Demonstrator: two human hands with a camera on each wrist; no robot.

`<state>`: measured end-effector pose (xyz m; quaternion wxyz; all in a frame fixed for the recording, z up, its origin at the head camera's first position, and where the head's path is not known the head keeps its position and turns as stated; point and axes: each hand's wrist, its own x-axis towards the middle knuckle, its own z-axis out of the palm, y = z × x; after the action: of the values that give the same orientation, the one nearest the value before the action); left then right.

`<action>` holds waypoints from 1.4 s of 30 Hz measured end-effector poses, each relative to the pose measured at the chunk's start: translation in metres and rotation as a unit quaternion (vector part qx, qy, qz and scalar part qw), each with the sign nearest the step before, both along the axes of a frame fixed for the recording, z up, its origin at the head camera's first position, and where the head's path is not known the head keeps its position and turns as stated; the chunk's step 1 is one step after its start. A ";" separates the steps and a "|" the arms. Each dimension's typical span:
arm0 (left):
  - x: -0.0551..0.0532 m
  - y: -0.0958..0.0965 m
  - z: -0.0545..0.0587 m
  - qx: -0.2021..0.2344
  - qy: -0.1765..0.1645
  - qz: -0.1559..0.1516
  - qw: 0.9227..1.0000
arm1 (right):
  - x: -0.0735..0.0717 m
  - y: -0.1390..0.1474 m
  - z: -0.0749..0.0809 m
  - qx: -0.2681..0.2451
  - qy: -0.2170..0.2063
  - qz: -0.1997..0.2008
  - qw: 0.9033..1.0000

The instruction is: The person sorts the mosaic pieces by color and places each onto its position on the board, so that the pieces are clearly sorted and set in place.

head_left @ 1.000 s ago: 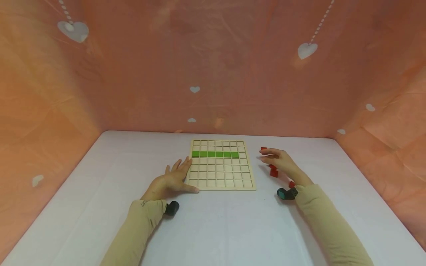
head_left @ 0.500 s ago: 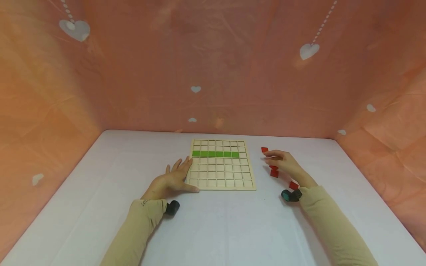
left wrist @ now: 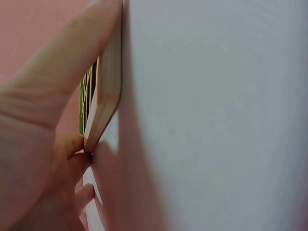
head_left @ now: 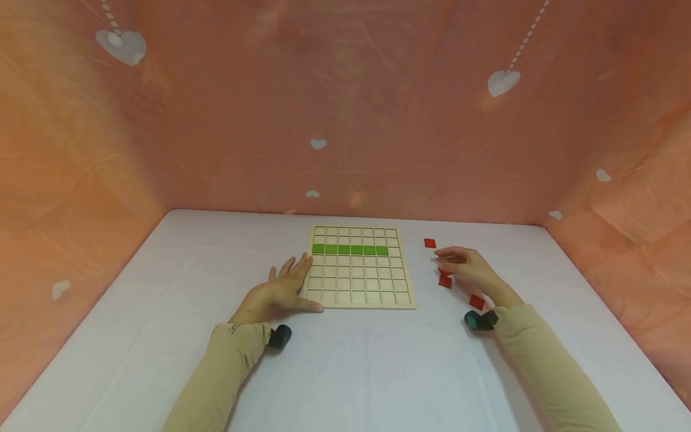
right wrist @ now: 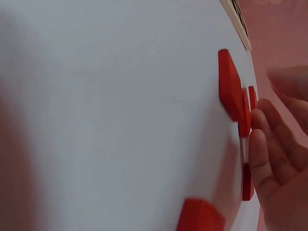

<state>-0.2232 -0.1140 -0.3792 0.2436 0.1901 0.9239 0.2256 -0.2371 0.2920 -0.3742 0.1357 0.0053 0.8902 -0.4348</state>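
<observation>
A light wooden grid board (head_left: 358, 308) lies flat on the white table, with a row of green square tiles (head_left: 344, 249) in its cells. My left hand (head_left: 278, 296) has spread fingers touching the board's left edge and its thumb along the near corner. In the left wrist view the thumb lies on the board's wooden side (left wrist: 110, 77). My right hand (head_left: 471, 269) is over several red square tiles (head_left: 445, 281) right of the board, fingers loosely bent, nothing visible between them. In the right wrist view the fingertips are close to red tiles (right wrist: 230, 85); one tile is partly hidden under the hand.
One red tile (head_left: 429, 243) lies farther back by the board's right side, and another (head_left: 477, 301) lies nearer, beside the right wrist's camera (head_left: 480, 320). An orange cloth backdrop (head_left: 351, 120) with white hearts rises behind and beside the table (head_left: 367, 372).
My right hand has moved right and slightly toward me, uncovering the farthest and nearest red tiles. My left hand and the board stay in place.
</observation>
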 end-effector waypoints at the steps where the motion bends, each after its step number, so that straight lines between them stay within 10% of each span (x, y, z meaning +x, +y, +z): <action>1: 0.000 0.000 0.000 0.001 0.001 0.000 1.000 | 0.000 0.001 0.000 0.000 -0.001 0.001 1.000; 42: 0.001 0.000 0.000 0.009 -0.003 0.008 1.000 | 0.001 0.021 -0.004 0.039 -0.040 0.039 0.998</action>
<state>-0.2223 -0.1137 -0.3787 0.2430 0.1839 0.9225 0.2370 -0.2365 0.3132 -0.3780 0.1878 -0.0063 0.9001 -0.3932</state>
